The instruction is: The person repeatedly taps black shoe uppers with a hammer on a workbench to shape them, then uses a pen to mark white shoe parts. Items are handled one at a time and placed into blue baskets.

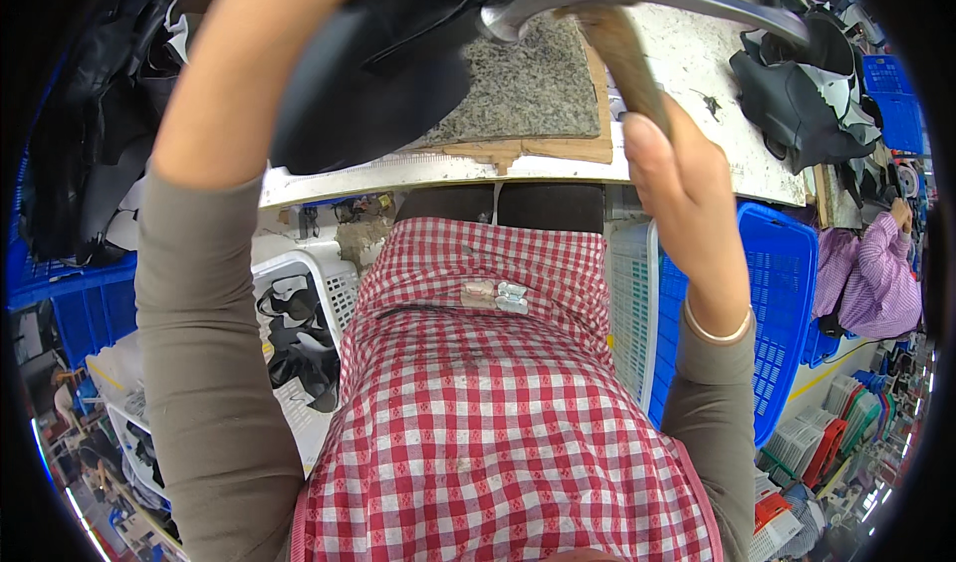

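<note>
Above my checked apron [498, 363], my right fingers [652, 154] are wrapped round a hammer [625, 56] low on its wooden handle, presumably so the metal head stays clear. My left fingers lie out of view, so I cannot tell their grip; a black sheet [378, 114] shows beside that forearm. Beyond, a stone slab [538, 79] sits over a board [538, 151] on the worktop [687, 64], likely for firmness; black pieces [802, 104] lie farther right.
</note>
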The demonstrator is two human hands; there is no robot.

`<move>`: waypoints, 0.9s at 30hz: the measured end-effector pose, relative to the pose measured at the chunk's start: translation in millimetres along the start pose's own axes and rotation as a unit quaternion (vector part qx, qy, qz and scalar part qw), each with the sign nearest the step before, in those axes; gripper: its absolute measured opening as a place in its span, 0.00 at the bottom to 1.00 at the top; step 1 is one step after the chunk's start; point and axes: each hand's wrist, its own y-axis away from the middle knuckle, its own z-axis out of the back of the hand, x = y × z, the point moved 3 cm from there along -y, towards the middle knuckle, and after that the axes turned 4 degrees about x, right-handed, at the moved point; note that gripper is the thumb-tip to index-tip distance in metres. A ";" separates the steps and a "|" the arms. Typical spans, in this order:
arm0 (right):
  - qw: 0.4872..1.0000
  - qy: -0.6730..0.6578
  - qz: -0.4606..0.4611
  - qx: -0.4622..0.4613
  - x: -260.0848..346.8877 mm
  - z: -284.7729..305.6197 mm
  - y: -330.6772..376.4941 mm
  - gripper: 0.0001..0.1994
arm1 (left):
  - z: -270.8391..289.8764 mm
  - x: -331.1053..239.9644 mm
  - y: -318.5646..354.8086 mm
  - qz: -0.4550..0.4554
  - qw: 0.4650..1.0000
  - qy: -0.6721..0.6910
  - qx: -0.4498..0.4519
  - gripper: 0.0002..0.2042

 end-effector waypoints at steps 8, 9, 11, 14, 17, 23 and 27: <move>0.967 0.213 -0.088 0.107 -76.1 -68.9 -12.2 0.19 | -81.5 -2.3 124.8 0.084 0.917 0.321 0.222 0.33; 0.977 0.180 -0.066 0.093 -80.3 -68.8 -7.8 0.19 | -76.3 8.7 136.8 0.121 0.918 0.309 0.216 0.32; 0.979 0.131 -0.106 0.113 -89.2 -69.4 2.0 0.19 | -65.2 33.9 145.2 0.123 0.927 0.290 0.203 0.32; 0.980 0.112 -0.123 0.112 -92.7 -69.2 5.4 0.19 | -74.8 73.1 146.4 0.159 0.821 0.402 0.374 0.35; 0.982 0.088 -0.127 0.111 -89.7 -75.6 2.8 0.20 | -99.0 87.6 147.9 0.145 0.831 0.340 0.416 0.33; 0.971 0.080 -0.151 0.166 -76.8 -75.5 15.8 0.20 | -92.3 54.4 97.3 -0.121 0.970 0.074 0.200 0.21; 0.971 0.102 -0.142 0.166 -63.7 -54.8 23.9 0.20 | -43.4 39.7 48.5 -0.149 0.979 -0.136 0.032 0.23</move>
